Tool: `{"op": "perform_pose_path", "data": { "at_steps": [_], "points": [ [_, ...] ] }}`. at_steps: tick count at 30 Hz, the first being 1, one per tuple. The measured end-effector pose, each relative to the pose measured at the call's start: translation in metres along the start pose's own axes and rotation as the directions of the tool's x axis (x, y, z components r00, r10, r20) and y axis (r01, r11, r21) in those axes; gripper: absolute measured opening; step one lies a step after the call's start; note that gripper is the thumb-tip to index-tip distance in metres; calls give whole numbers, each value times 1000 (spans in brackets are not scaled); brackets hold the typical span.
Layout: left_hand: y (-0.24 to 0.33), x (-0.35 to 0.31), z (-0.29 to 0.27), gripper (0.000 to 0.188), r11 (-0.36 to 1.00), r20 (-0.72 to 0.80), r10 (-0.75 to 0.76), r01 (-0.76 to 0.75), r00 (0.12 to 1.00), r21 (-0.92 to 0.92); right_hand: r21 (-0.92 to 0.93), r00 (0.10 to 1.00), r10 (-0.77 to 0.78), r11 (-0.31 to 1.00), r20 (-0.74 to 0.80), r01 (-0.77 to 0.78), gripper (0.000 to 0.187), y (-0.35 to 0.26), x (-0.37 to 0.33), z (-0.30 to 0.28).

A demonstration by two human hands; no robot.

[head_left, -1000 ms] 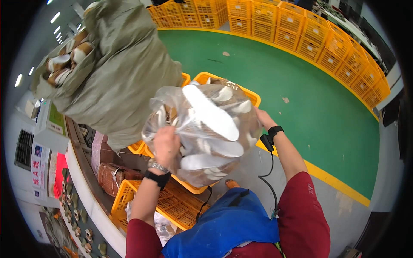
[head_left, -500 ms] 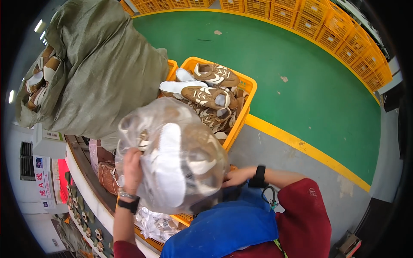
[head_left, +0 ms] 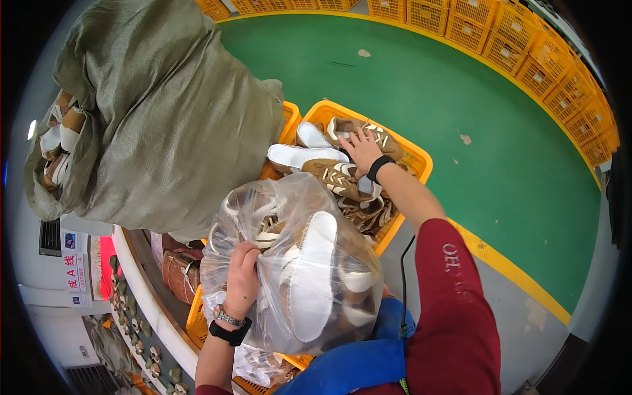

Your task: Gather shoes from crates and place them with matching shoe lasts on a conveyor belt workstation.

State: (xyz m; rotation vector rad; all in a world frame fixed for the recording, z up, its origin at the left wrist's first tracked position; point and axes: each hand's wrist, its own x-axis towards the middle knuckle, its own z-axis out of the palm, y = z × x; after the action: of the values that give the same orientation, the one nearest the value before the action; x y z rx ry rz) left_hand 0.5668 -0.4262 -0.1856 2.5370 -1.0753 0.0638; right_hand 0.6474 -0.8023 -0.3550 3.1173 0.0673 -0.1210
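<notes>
A clear plastic bag (head_left: 274, 197) full of brown-and-white sneakers bulges in front of my body. Through the film a pale shoe sole (head_left: 313, 276) shows, pressed against the near side. My left hand (head_left: 242, 280) pinches a gathered fold of the bag at its left side. Beyond the bag stands a yellow crate (head_left: 421, 168) heaped with brown sneakers that have cream stripes and laces. My right hand (head_left: 363, 153) reaches over it with spread fingers, resting on a brown sneaker (head_left: 388, 143) at the top. Another sneaker (head_left: 329, 174) lies just below that hand, beside a white-soled one (head_left: 299, 158).
A large grey-green woven sack (head_left: 178, 118) with shoes at its opening leans at the left. Under the bag are more yellow crate parts and a plastic-wrapped bundle (head_left: 258, 366). A conveyor (head_left: 148, 342) carries shoe pieces. Stacked yellow crates (head_left: 513, 36) line the far floor edge.
My right hand has left the bag's right side and moved up and forward onto the sneakers in the crate. My left hand still holds the bag, whose film is now pulled into tight folds.
</notes>
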Motion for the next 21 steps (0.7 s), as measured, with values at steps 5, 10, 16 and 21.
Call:
{"op": "perform_pose_path", "data": {
  "at_steps": [5,10,16,21],
  "points": [
    [1,21,-11,31,1000,82,29,-29,996,0,295,994,-106,950,-7,104,109,-26,-35,10],
    [28,64,-44,35,995,250,-44,65,967,-75,308,991,89,950,-104,-53,65,-21,-32,14],
    [91,125,-58,74,935,-6,267,-258,964,243,234,736,60,962,-674,136,45,19,-69,-87],
    [131,144,-68,94,844,197,358,-406,913,350,-96,418,-460,754,-783,650,22,-37,-74,-185]
  ]
}}
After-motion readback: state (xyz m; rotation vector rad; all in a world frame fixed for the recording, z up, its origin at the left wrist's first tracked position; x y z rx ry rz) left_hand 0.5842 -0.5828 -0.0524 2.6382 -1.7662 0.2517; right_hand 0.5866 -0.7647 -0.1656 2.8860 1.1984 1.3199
